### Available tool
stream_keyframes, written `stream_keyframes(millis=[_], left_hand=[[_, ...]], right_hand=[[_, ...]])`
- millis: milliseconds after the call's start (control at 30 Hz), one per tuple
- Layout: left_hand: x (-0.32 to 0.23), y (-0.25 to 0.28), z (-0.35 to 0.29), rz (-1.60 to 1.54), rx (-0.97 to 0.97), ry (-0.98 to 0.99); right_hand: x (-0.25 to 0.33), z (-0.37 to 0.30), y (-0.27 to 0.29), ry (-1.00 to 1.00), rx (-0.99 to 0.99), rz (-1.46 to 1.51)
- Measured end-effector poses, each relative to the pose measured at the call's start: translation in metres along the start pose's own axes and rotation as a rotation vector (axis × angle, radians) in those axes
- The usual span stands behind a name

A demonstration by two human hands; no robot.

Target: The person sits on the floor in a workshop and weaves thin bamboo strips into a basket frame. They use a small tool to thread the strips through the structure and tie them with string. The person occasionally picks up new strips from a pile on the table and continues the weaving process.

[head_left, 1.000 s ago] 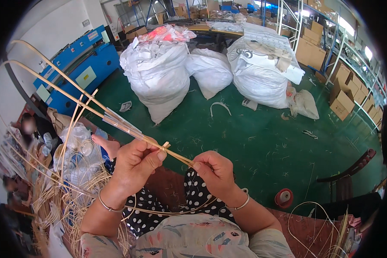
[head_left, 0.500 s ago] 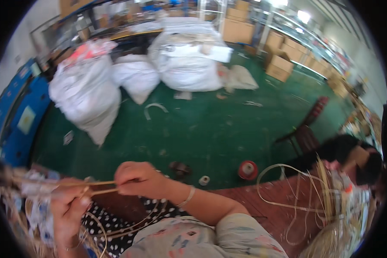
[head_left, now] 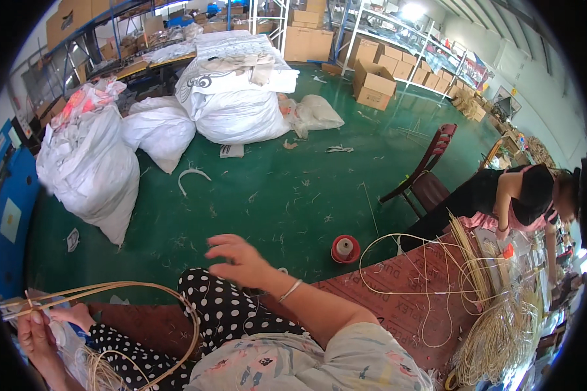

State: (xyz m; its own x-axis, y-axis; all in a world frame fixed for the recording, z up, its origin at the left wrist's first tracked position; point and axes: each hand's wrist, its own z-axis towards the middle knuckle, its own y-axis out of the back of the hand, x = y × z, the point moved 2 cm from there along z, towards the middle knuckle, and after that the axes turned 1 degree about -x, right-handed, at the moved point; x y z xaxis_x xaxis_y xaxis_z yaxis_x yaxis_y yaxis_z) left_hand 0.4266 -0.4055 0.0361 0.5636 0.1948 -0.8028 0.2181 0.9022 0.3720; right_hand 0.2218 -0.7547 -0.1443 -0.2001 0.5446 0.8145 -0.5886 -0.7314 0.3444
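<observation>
At the lower left, my left hand (head_left: 38,335) pinches a pale cane strip (head_left: 143,284), where lengths of it cross at a small tie. From there the cane bends in a wide loop over my polka-dot trousers (head_left: 216,303) and back down toward my lap. My right hand (head_left: 240,262) is raised above my knee, fingers spread and apart from the cane. More thin strips (head_left: 101,368) lie bunched beside my left forearm, partly cut off by the dark rim.
A reddish board (head_left: 398,293) holds loose cane loops and a large cane bundle (head_left: 499,339) on my right. A co-worker (head_left: 535,195) bends over beyond it, near a dark red chair (head_left: 430,182). A red tub (head_left: 346,249) and white sacks (head_left: 241,117) stand on the green floor.
My right hand has let go of the cane, opened and moved right. My left hand has shifted left, still holding the cane, which now spreads into a wide loop. The view has turned right.
</observation>
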Motion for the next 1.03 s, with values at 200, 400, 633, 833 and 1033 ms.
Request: stream_keyframes(millis=[200,400,633,833,1033], left_hand=[[0.041,0.003,0.006,0.1,0.047,-0.036],[0.01,-0.032,-0.001,0.289,0.087,-0.166],[0.018,-0.033,0.001,0.284,0.17,-0.018],[0.057,-0.02,0.008,0.343,0.129,-0.247],[0.064,-0.022,0.011,0.178,0.186,-0.215]], right_hand=[[-0.072,-0.095,0.119,-0.606,-0.293,-0.575],[-0.066,-0.18,0.23,-0.973,-0.788,-0.707],[-0.017,-0.232,0.282,-1.065,-1.2,-0.916],[0.018,-0.234,0.259,-0.911,-1.058,-1.019],[0.066,-0.212,0.234,-0.737,-1.029,-1.04]])
